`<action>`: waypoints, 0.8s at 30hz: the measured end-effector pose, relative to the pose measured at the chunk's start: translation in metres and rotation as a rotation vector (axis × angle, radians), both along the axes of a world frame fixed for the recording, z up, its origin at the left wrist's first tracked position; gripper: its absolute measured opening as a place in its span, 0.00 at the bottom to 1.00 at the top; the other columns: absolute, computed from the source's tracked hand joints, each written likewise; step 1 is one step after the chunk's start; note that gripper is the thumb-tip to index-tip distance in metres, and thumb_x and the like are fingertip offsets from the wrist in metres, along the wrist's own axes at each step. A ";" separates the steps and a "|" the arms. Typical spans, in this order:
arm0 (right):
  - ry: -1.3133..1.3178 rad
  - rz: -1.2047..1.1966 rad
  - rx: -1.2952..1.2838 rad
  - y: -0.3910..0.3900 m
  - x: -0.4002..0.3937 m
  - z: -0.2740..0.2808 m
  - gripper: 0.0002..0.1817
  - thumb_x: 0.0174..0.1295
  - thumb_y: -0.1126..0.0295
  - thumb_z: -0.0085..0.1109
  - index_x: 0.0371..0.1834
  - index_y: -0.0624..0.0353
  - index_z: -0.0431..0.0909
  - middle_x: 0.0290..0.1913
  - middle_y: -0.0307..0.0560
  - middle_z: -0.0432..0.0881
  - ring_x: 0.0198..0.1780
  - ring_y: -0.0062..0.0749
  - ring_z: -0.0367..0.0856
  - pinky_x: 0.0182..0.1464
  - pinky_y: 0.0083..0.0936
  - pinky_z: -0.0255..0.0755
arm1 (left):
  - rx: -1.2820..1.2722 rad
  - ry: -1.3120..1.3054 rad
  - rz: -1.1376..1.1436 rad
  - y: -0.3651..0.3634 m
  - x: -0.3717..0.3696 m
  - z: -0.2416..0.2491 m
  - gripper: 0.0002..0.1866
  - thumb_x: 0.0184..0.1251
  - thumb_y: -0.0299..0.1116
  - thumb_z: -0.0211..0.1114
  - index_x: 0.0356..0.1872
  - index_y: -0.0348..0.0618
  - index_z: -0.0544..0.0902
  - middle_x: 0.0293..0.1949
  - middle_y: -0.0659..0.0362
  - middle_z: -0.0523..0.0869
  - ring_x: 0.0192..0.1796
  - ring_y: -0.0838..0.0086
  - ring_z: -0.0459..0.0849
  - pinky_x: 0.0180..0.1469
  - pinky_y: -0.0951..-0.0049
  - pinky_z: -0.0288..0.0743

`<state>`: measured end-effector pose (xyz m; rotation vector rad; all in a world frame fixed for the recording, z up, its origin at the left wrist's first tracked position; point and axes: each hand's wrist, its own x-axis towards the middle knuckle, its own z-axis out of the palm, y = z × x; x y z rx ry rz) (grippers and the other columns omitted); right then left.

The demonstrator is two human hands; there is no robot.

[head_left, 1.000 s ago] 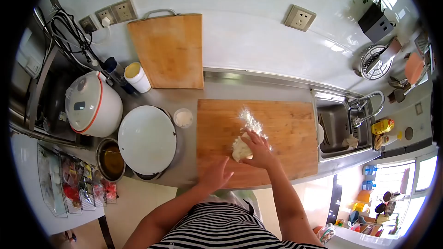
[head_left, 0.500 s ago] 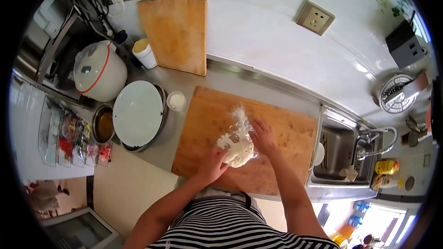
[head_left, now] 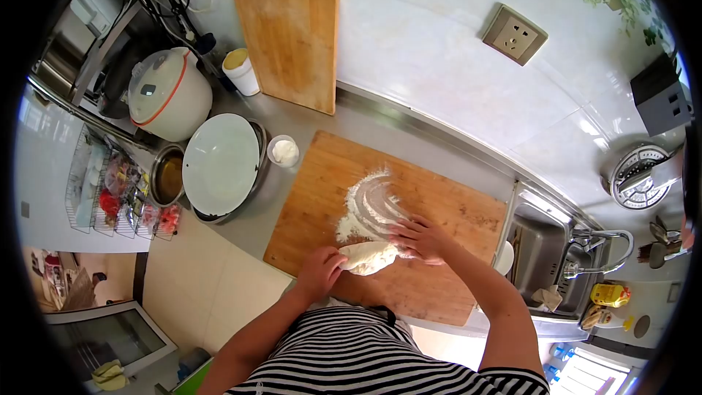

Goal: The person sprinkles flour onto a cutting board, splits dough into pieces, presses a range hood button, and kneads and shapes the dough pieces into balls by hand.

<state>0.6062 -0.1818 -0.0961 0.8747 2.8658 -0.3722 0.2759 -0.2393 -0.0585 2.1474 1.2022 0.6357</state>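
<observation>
Dough [head_left: 368, 257] runs lengthwise from left hand [head_left: 319, 272], fingers curled on its end, to right hand [head_left: 425, 240], fingers slightly apart, contact unclear.

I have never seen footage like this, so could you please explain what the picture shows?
There is no machine: a person works bare-handed, filmed by a head-worn camera looking forward and down. On the counter lies a wooden board with pale dough and scattered white powder, probably flour. The left hand holds the dough's left end; the right hand is spread by its other end. Left of the board are a small cup and a white basin; right, a sink.
</observation>
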 end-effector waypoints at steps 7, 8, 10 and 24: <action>0.023 -0.359 0.125 0.022 -0.027 0.003 0.27 0.68 0.55 0.45 0.71 0.39 0.59 0.74 0.37 0.55 0.76 0.33 0.47 0.74 0.39 0.42 | 0.005 -0.065 -0.046 0.009 -0.001 -0.006 0.15 0.53 0.23 0.65 0.43 0.42 0.80 0.42 0.51 0.78 0.43 0.56 0.78 0.44 0.62 0.74; 0.027 -0.363 0.125 0.033 -0.041 0.000 0.27 0.68 0.55 0.45 0.71 0.39 0.59 0.74 0.37 0.55 0.76 0.33 0.47 0.74 0.39 0.42 | 0.005 -0.060 -0.050 0.009 -0.002 -0.005 0.15 0.53 0.23 0.65 0.43 0.42 0.80 0.42 0.51 0.78 0.43 0.56 0.78 0.44 0.62 0.74; 0.175 -0.316 0.081 0.049 -0.070 -0.005 0.26 0.66 0.58 0.48 0.69 0.41 0.63 0.74 0.37 0.56 0.76 0.34 0.48 0.74 0.40 0.43 | 0.032 -0.017 -0.103 0.010 -0.005 -0.004 0.16 0.53 0.24 0.66 0.45 0.41 0.79 0.44 0.51 0.78 0.43 0.56 0.79 0.45 0.62 0.75; 0.423 -0.582 -0.062 -0.064 -0.116 0.062 0.34 0.51 0.62 0.65 0.64 0.51 0.69 0.62 0.51 0.71 0.66 0.47 0.64 0.66 0.41 0.58 | -0.109 -0.024 -0.086 0.014 -0.008 -0.020 0.30 0.56 0.32 0.68 0.61 0.41 0.69 0.53 0.47 0.75 0.53 0.54 0.76 0.53 0.62 0.72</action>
